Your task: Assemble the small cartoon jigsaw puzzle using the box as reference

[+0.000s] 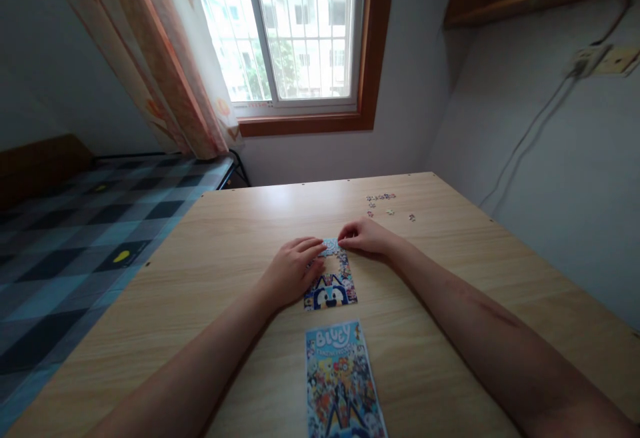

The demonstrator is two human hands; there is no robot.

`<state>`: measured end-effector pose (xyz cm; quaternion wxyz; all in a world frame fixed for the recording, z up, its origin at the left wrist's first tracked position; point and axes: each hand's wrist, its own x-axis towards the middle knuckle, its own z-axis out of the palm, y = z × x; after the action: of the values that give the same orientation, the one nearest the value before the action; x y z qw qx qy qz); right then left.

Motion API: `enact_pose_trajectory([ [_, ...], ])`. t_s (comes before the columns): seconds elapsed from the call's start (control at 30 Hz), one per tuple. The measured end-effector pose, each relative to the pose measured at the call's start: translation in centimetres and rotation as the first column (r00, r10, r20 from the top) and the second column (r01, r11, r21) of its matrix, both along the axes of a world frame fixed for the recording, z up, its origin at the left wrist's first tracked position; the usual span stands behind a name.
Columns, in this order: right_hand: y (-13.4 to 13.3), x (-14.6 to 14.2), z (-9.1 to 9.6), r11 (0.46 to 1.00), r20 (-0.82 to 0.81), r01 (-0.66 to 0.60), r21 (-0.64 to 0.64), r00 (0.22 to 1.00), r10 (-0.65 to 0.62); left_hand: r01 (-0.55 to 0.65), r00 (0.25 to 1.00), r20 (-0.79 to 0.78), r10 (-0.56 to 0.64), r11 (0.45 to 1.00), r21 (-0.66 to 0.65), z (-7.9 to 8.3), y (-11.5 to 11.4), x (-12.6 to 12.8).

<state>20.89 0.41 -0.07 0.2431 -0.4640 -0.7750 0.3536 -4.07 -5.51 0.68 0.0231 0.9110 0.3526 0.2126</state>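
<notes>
A partly assembled jigsaw puzzle (331, 295) lies on the wooden table, with a blue cartoon dog's face at its near end and a bare gap in its middle. My left hand (300, 263) rests on its left side, fingers stretched out and lying across the edge. At the puzzle's far right corner, my right hand (364, 235) has its fingertips drawn together against the edge. Whatever is between those fingertips is too small to make out. Closer to me lies a printed picture sheet (340, 375) headed "BLUEY", showing many cartoon figures; the frame cuts off its near end.
Several loose puzzle pieces (381, 197) lie toward the table's far right, some in a row. The wooden table (240, 225) has its far edge near the wall below a window. A checked bed (125, 225) stands left, and a cable (530, 128) hangs on the right wall.
</notes>
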Motion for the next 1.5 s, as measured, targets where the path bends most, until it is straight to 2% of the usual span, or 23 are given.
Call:
enact_pose_trajectory([
  [0.2,0.1,-0.3,0.4,0.999,0.103,-0.002,0.043,0.995,-0.002,0.060,0.977,-0.200,-0.077,0.994,-0.088,0.3,-0.5,1.0],
  [0.4,0.3,-0.6,0.5,1.000,0.119,0.015,0.004,0.993,-0.016,0.023,0.963,-0.262,-0.066,0.987,-0.161,0.6,-0.6,1.2],
  [0.6,0.4,-0.6,0.4,1.000,0.110,0.008,0.001,0.994,-0.008,-0.001,0.975,-0.220,-0.039,0.984,-0.179,0.5,-0.7,1.5],
  [0.8,0.1,-0.7,0.6,1.000,0.094,0.023,-0.006,0.995,-0.023,0.020,0.993,-0.115,-0.038,0.988,-0.155,0.1,-0.7,1.2],
  [0.97,0.0,-0.8,0.6,0.999,0.084,0.035,-0.017,0.996,-0.034,-0.138,0.990,0.025,0.140,0.989,-0.056,-0.2,-0.1,0.6],
  [1.07,0.0,-0.7,0.5,0.999,0.084,0.038,-0.015,0.996,-0.036,-0.150,0.989,0.000,0.151,0.987,-0.055,-0.3,0.1,0.5],
  [1.23,-0.1,-0.6,0.5,1.000,0.110,0.018,0.019,0.994,-0.020,-0.072,0.994,-0.089,0.067,0.995,-0.063,-0.3,-0.1,0.8],
  [1.5,-0.6,-1.5,0.9,0.995,0.271,0.068,0.074,0.959,-0.085,-0.068,0.994,-0.095,0.062,0.996,-0.061,-0.3,-0.2,1.1],
])
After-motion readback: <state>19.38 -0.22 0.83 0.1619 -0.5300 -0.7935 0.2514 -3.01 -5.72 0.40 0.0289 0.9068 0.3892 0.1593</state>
